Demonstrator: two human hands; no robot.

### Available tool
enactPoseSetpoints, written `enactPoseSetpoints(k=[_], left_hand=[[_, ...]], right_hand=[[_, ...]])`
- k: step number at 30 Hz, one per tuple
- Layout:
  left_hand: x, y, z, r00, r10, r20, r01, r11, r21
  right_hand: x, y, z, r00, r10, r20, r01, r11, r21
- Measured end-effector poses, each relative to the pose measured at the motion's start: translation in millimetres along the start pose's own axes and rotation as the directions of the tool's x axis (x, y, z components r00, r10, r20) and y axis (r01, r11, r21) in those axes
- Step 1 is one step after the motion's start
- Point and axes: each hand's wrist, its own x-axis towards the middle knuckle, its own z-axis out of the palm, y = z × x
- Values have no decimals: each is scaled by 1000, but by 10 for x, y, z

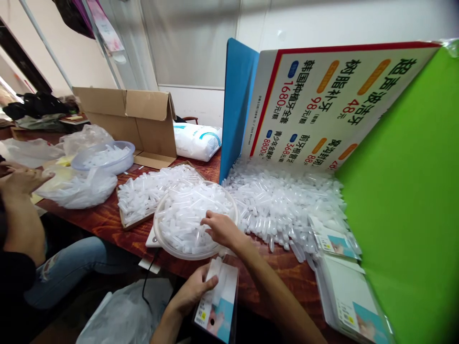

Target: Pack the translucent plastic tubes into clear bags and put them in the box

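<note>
My left hand (pixel 195 289) grips a clear plastic package (pixel 224 296) with a white and blue printed card and some translucent white pieces inside. It is tilted just below a round white bowl (pixel 159 234) at the table's front edge. The bowl is heaped with small translucent white plastic tubes (pixel 190 205). Over the right side of this heap is my right hand (pixel 220 227), its fingers pinched together; what they hold, if anything, is too small to make out. A large pile of clear pieces (pixel 272 200) lies to the right of the bowl.
A shallow cardboard tray (pixel 131 223) of tubes lies left of the bowl. Packages (pixel 344 282) are stacked at right beside a green panel (pixel 405 191). A printed price board (pixel 304 105) stands behind the pile. At left, a co-worker's hands (pixel 19 179) are near plastic bags (pixel 86 188).
</note>
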Motion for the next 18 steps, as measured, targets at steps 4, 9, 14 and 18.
enactPoseSetpoints(k=[4, 9, 14, 18], left_hand=[[-91, 42, -30, 998, 63, 25, -63, 998, 25], [-102, -58, -44, 994, 106, 33, -104, 993, -62], [72, -98, 34, 993, 56, 100, -54, 998, -20], [258, -105, 127, 964, -76, 255, 53, 994, 95]], right_hand=[[67, 88, 197, 999, -12, -48, 16, 996, 93], [-529, 326, 5, 943, 157, -292, -41, 929, 367], [-1479, 352, 58, 857, 488, -165, -93, 461, 883], [-1999, 186, 292, 839, 543, 19, -290, 417, 861]])
